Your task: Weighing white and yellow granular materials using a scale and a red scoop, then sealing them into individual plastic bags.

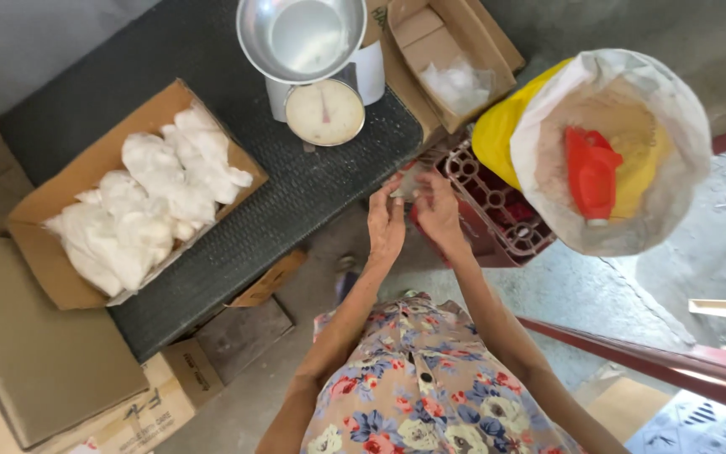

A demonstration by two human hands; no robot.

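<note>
Two hands, left hand [386,225] and right hand [439,212], are pinched on a small clear plastic bag [407,183]; at 12 o'clock, the weighing scale [323,105]. The bag could be dropped if loosened.

Both bare arms reach forward, close together. The left hand [386,225] and the right hand [439,212] meet, fingers bent and fingertips pinching together, backs facing up.

Two hands [386,225] [439,212], one weighing scale [323,109] with one metal bowl [300,38], two open cardboard boxes [39,240] [476,34], one sack [615,151], one red scoop [591,172], one red crate [497,210].
</note>
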